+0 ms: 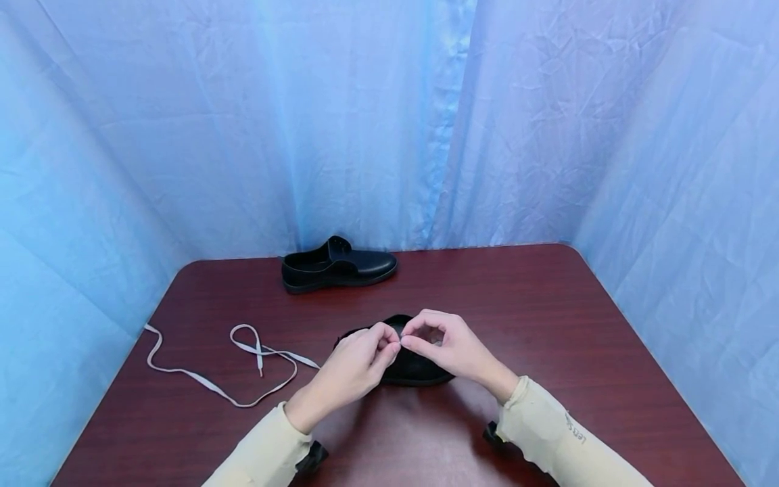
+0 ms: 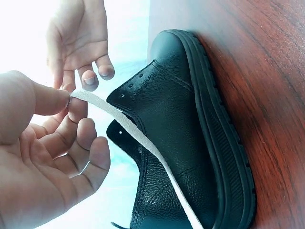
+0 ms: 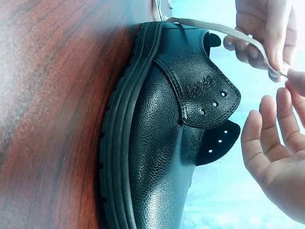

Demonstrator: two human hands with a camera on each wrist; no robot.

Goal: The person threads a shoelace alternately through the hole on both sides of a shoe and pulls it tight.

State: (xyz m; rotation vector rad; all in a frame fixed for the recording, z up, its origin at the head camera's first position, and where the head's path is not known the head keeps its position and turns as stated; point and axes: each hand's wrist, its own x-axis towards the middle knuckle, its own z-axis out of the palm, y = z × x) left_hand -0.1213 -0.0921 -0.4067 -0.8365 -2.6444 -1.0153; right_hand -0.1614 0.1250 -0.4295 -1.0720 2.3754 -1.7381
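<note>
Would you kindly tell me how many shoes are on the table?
2. The far shoe stands near the back edge of the table; the near shoe sits below the left hand and right hand, which partly hide it in the head view.

Pale blue curtains (image 1: 365, 122), creased and tinged lilac toward the right, hang behind and along both sides of a reddish-brown bench (image 1: 517, 297) with dark wood grain and rounded far corners. They look brightest at the left; a soft sheen (image 1: 420, 443) lies on the bench's near middle.
</note>
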